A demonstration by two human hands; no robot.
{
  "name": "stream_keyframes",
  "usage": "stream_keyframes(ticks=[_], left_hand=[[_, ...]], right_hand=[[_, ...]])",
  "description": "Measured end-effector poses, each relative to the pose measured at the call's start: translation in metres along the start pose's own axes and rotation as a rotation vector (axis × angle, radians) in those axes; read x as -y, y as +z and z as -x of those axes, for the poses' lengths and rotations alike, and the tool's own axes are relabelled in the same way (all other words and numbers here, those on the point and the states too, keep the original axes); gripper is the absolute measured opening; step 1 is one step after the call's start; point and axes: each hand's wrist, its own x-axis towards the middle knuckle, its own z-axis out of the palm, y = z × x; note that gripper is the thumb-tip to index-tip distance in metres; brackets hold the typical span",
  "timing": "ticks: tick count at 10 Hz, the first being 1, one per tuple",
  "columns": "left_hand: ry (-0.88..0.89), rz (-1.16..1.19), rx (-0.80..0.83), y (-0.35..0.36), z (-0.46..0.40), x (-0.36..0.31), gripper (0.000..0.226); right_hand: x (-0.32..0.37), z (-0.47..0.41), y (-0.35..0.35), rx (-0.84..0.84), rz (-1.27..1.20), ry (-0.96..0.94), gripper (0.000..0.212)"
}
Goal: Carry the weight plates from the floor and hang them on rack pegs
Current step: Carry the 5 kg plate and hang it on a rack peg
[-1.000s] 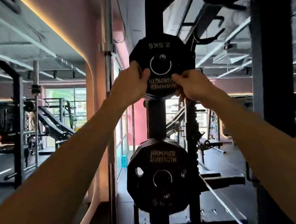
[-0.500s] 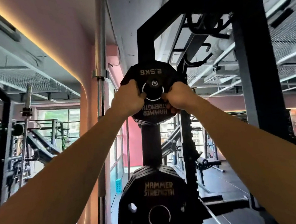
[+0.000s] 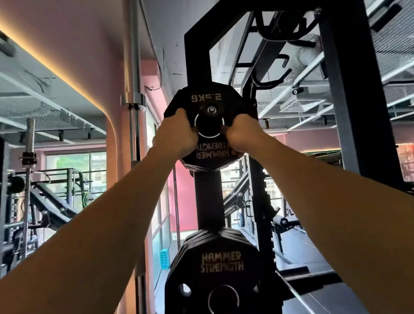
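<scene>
Sliding 2.5 kg plate [image 3: 209, 129] onto upper rack peg [image 3: 211, 109] — peg tip now shows through bore, unlike a second ago. Left hand [image 3: 175, 137] and right hand [image 3: 241, 134] grip plate's sides, fingers curled. Hanging nearly done — lower plates [image 3: 221, 276] already racked.

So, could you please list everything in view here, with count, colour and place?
small plate: one, black, at the upper peg, lettering upside down
upper peg: one, black, tip showing in the plate's hole
lower plates: one stack, black, low on the post
post: one, black, centre
barbell: one, silver, upright left of the post
blue crate: one, by the window
left hand: grips the plate's left side
right hand: grips its right side
</scene>
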Motion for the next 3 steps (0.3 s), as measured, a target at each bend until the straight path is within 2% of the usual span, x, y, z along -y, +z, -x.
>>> stream_keyframes(ticks=[1, 3], left_hand=[[0.035, 0.027, 0.061, -0.007, 0.008, 0.003, 0.029], [0.012, 0.151, 0.031, -0.029, 0.039, -0.001, 0.024]], right_hand=[[-0.002, 0.002, -0.003, 0.045, -0.013, -0.004, 0.033], [0.0, 0.03, -0.013, 0.119, -0.068, 0.0, 0.034]])
